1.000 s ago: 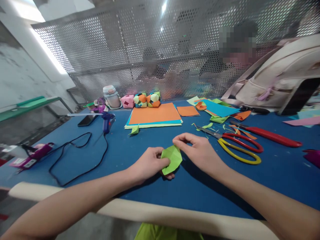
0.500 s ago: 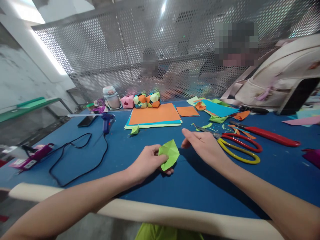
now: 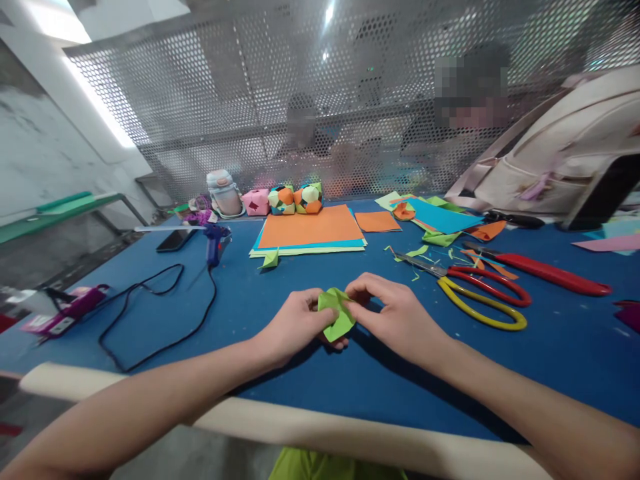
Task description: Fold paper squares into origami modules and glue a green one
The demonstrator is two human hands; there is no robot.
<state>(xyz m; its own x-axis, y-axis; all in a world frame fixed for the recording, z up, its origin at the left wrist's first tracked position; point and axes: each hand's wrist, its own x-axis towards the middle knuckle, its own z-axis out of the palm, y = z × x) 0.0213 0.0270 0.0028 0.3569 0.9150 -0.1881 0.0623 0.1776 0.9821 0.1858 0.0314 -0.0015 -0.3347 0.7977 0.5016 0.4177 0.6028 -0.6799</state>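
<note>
A small folded piece of green paper is held up over the blue table between both hands. My left hand grips its left side, thumb on top and fingers underneath. My right hand pinches the upper right edge between thumb and forefinger. Beyond them lies a stack of coloured sheets with orange on top, and a small folded green paper piece at its front edge. Scissors with one red and one yellow handle lie to the right of my right hand.
A blue glue gun with a black cord lies at left near a phone. Folded paper balls and a bottle line the back. Red-handled pliers, paper scraps and a backpack are at right.
My right hand has moved left and closed on the green paper's right edge. The paper's edge now looks bent. My left hand has kept its grip.
</note>
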